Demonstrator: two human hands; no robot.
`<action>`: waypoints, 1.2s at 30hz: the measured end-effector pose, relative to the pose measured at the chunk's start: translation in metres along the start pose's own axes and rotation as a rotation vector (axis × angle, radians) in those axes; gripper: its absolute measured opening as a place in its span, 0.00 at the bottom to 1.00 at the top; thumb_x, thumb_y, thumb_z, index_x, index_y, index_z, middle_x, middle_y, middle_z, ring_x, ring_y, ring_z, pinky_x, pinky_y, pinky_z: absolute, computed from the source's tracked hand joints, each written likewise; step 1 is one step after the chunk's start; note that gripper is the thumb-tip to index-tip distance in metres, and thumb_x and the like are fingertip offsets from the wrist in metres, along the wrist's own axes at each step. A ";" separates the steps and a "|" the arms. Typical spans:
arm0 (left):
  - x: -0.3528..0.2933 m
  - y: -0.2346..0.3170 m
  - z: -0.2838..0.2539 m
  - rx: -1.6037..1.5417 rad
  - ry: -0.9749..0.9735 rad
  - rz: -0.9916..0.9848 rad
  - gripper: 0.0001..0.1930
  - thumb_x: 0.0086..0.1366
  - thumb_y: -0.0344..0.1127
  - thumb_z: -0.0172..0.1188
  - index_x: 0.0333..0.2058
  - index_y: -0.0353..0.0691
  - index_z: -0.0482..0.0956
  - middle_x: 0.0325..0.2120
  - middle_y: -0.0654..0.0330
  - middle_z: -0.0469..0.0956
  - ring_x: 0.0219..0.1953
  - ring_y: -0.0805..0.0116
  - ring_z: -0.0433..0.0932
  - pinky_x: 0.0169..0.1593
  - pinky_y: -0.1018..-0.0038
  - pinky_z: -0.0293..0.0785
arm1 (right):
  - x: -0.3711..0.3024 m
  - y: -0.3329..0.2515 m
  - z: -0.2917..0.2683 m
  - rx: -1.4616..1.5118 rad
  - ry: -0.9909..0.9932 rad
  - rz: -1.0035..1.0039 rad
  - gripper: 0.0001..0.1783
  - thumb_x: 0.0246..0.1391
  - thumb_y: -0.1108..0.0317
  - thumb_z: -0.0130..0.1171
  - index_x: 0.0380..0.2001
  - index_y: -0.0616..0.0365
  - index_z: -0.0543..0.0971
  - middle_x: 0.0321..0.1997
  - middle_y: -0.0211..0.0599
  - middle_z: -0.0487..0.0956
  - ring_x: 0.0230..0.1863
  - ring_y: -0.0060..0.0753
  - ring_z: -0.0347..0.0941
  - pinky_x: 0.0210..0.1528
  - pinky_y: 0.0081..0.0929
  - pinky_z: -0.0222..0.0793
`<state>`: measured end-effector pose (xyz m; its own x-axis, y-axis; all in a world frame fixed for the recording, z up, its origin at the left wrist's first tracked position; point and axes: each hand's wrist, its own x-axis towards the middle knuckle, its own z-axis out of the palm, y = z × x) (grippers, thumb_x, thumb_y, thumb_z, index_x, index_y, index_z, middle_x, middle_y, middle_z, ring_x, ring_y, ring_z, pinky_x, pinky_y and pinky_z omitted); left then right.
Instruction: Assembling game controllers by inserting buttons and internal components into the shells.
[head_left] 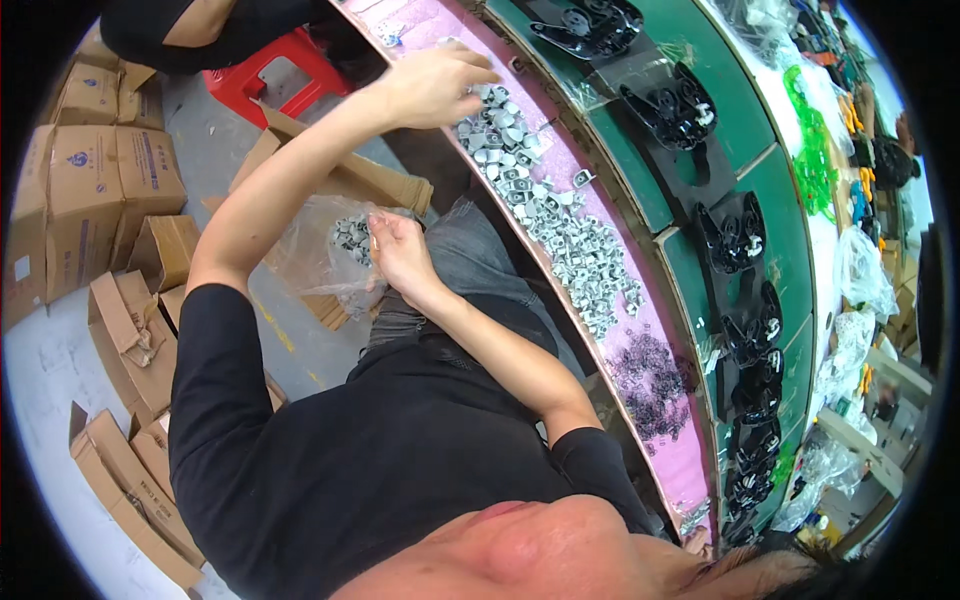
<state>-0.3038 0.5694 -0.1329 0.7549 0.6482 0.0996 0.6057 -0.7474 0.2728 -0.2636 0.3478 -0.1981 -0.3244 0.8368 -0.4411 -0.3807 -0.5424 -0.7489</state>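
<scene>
My left hand reaches over the bench edge, just above the near end of a long heap of small grey parts. Its fingers are loosely spread and slightly blurred, and I see nothing held in them. Closer to my body, my right hand is closed on the rim of a clear plastic bag. Inside the bag lie several more grey parts. The bag hangs over my lap, beside the bench.
The pink bench strip also bears a pile of small dark parts. Beyond it, black moulded housings line a green surface. Cardboard boxes stand at left, an open carton by my legs, and a red stool behind.
</scene>
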 end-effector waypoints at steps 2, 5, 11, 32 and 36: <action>0.017 0.013 0.037 -0.115 0.093 0.140 0.23 0.64 0.39 0.60 0.56 0.36 0.81 0.55 0.47 0.81 0.57 0.49 0.79 0.61 0.57 0.77 | 0.001 -0.001 0.001 -0.023 -0.019 -0.003 0.20 0.78 0.63 0.46 0.30 0.61 0.72 0.20 0.27 0.67 0.15 0.25 0.68 0.11 0.32 0.73; 0.048 0.029 0.084 -0.155 0.115 0.280 0.21 0.68 0.42 0.59 0.52 0.33 0.81 0.52 0.42 0.80 0.54 0.45 0.79 0.60 0.55 0.76 | -0.001 0.000 0.002 -0.094 0.042 0.016 0.19 0.77 0.61 0.48 0.35 0.63 0.78 0.19 0.26 0.70 0.17 0.20 0.65 0.16 0.29 0.70; 0.104 0.039 0.153 -0.210 0.001 0.201 0.18 0.68 0.45 0.55 0.36 0.34 0.85 0.35 0.43 0.86 0.40 0.41 0.86 0.45 0.49 0.82 | 0.005 0.020 -0.002 -0.088 0.017 -0.041 0.19 0.78 0.58 0.48 0.51 0.62 0.80 0.19 0.21 0.66 0.15 0.16 0.61 0.14 0.27 0.73; -0.064 0.035 -0.062 -0.620 -0.082 0.027 0.14 0.67 0.39 0.59 0.35 0.35 0.88 0.36 0.51 0.85 0.43 0.53 0.83 0.49 0.61 0.78 | 0.006 0.008 0.000 0.019 0.020 0.048 0.16 0.78 0.59 0.50 0.36 0.55 0.78 0.20 0.15 0.65 0.18 0.12 0.58 0.20 0.19 0.53; -0.161 0.016 -0.086 -0.651 -0.807 -0.469 0.13 0.64 0.36 0.59 0.36 0.34 0.89 0.33 0.47 0.88 0.39 0.55 0.87 0.47 0.63 0.81 | 0.003 -0.011 0.008 0.005 0.006 0.059 0.17 0.80 0.59 0.47 0.38 0.57 0.78 0.18 0.17 0.64 0.16 0.13 0.56 0.16 0.18 0.54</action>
<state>-0.4374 0.4652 -0.0623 0.5722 0.3853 -0.7240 0.8033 -0.0855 0.5894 -0.2671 0.3557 -0.1873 -0.3410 0.8039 -0.4873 -0.3657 -0.5910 -0.7190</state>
